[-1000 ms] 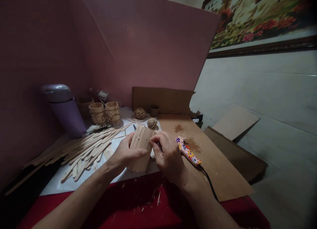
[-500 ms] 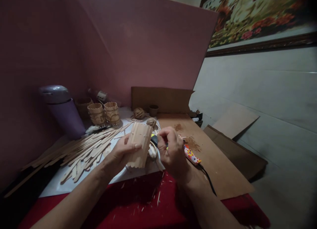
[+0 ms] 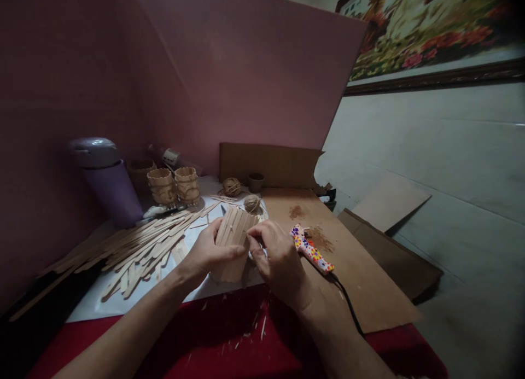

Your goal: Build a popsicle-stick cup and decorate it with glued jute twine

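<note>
A cup made of wooden craft sticks [image 3: 234, 231] is tilted in front of me, with small pale blobs on its side. Around its left side my left hand [image 3: 209, 250] is closed, thumb across the front. My right hand [image 3: 274, 253] is pinched at the cup's right side, fingertips touching or almost touching the sticks; what they pinch, if anything, is too small to make out. To the right of this hand lies a flower-patterned glue gun [image 3: 314, 252] with a black cord.
Loose craft sticks [image 3: 151, 248] fan out at left on white paper. Behind stand two finished stick cups [image 3: 174, 186], a purple flask [image 3: 110, 187], twine balls [image 3: 232, 187] and a small pot [image 3: 256, 182]. A brown board [image 3: 361, 291] lies at right on red cloth [image 3: 229, 340].
My right hand has moved left and its fingertips have come to the cup's side. The cup has turned in my left hand. The glue gun shows more fully.
</note>
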{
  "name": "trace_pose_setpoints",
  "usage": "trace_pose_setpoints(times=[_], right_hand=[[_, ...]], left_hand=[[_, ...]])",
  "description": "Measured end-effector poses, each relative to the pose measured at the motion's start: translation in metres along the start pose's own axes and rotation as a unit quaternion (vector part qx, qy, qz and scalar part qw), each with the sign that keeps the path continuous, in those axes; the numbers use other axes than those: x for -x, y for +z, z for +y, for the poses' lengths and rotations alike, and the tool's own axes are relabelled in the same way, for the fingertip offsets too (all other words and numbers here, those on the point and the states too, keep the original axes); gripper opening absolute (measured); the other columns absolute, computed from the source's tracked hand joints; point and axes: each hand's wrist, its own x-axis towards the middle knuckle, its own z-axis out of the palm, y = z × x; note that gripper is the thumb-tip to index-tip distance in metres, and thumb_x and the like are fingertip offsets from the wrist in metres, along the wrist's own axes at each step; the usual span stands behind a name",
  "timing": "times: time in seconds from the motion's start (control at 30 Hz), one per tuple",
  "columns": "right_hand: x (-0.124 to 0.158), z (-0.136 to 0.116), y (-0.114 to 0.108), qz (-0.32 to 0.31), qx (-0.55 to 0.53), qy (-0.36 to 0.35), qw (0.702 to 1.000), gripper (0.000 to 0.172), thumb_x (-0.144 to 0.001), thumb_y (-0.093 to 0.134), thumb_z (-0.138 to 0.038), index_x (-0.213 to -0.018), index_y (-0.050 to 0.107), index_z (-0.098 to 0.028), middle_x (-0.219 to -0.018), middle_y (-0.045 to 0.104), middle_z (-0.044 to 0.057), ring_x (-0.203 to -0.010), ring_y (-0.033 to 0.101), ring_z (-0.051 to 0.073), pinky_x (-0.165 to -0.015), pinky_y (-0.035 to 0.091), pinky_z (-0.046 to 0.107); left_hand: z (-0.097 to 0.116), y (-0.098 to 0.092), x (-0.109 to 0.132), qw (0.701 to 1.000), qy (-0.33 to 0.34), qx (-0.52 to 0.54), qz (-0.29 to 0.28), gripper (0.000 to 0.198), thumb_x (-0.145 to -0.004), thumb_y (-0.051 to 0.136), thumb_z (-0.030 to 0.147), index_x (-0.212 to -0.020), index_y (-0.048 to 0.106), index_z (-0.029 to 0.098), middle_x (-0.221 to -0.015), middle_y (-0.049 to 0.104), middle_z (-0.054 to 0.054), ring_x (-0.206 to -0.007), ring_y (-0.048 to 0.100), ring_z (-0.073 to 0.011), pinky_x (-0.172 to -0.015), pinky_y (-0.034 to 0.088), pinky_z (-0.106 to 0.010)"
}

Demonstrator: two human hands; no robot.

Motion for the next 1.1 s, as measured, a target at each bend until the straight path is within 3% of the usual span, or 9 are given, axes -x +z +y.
trace_pose_setpoints(times=[0.17, 0.33, 0.5, 0.73, 0.83, 0.97, 1.1], right_hand=[[0.000, 0.003, 0.005, 0.031, 0.056, 0.014, 0.998, 0.012, -0.092, 0.039, -0.013, -0.086, 0.049, -0.018, -0.080, 0.056, 0.008, -0.074, 0.055, 0.021, -0.065, 0.048, 0.033], [0.002, 0.006, 0.002, 0.106, 0.001, 0.089, 0.990, 0.008, -0.093, 0.043, -0.015, -0.095, 0.050, -0.019, -0.082, 0.059, 0.005, -0.075, 0.059, 0.018, -0.067, 0.048, 0.031], [0.001, 0.000, -0.001, 0.047, -0.047, 0.031, 0.997, 0.010, -0.095, 0.045, -0.016, -0.097, 0.054, -0.018, -0.091, 0.062, 0.007, -0.086, 0.059, 0.019, -0.075, 0.050, 0.033], [0.000, -0.001, 0.002, 0.014, 0.047, 0.003, 0.999, 0.013, -0.094, 0.041, -0.015, -0.087, 0.052, -0.018, -0.080, 0.059, 0.008, -0.076, 0.056, 0.021, -0.068, 0.048, 0.034], [0.001, 0.001, 0.005, 0.026, 0.079, -0.001, 0.997, 0.014, -0.094, 0.038, -0.014, -0.086, 0.049, -0.018, -0.079, 0.057, 0.008, -0.073, 0.055, 0.020, -0.065, 0.047, 0.033], [0.002, 0.007, 0.006, 0.083, 0.074, 0.050, 0.993, 0.010, -0.093, 0.039, -0.015, -0.090, 0.047, -0.020, -0.078, 0.056, 0.006, -0.071, 0.055, 0.019, -0.063, 0.047, 0.032], [0.001, 0.008, 0.000, 0.130, -0.044, 0.134, 0.982, 0.010, -0.092, 0.044, -0.013, -0.094, 0.049, -0.020, -0.089, 0.061, 0.006, -0.075, 0.060, 0.017, -0.068, 0.050, 0.031]], left_hand=[[0.003, 0.003, 0.002, 0.999, -0.010, 0.046, -0.010, 0.062, -0.054, 0.084, 0.035, -0.107, 0.060, 0.014, -0.095, 0.067, -0.009, -0.083, 0.062, -0.0234, -0.068, 0.050, -0.030], [0.006, 0.000, 0.004, 0.992, -0.034, 0.113, -0.035, 0.054, -0.060, 0.080, 0.035, -0.106, 0.061, 0.016, -0.087, 0.067, -0.006, -0.071, 0.061, -0.0199, -0.063, 0.049, -0.029], [0.004, -0.001, 0.002, 0.995, -0.017, 0.089, -0.032, 0.058, -0.057, 0.082, 0.033, -0.107, 0.061, 0.015, -0.094, 0.068, -0.008, -0.083, 0.062, -0.0227, -0.069, 0.050, -0.029], [0.004, 0.003, 0.002, 1.000, -0.001, -0.005, 0.009, 0.058, -0.053, 0.084, 0.034, -0.103, 0.061, 0.015, -0.092, 0.068, -0.009, -0.084, 0.062, -0.0260, -0.068, 0.049, -0.032], [0.004, 0.006, 0.003, 0.999, -0.009, 0.037, -0.002, 0.059, -0.053, 0.084, 0.033, -0.104, 0.061, 0.015, -0.093, 0.068, -0.009, -0.084, 0.062, -0.0255, -0.069, 0.049, -0.031], [0.006, 0.005, 0.005, 0.990, -0.043, 0.129, -0.023, 0.052, -0.057, 0.080, 0.030, -0.103, 0.062, 0.015, -0.087, 0.069, -0.008, -0.074, 0.063, -0.0217, -0.064, 0.050, -0.030], [0.013, 0.001, 0.007, 0.982, -0.060, 0.177, -0.040, 0.044, -0.062, 0.077, 0.027, -0.102, 0.064, 0.015, -0.082, 0.069, -0.008, -0.069, 0.063, -0.0214, -0.062, 0.052, -0.030]])
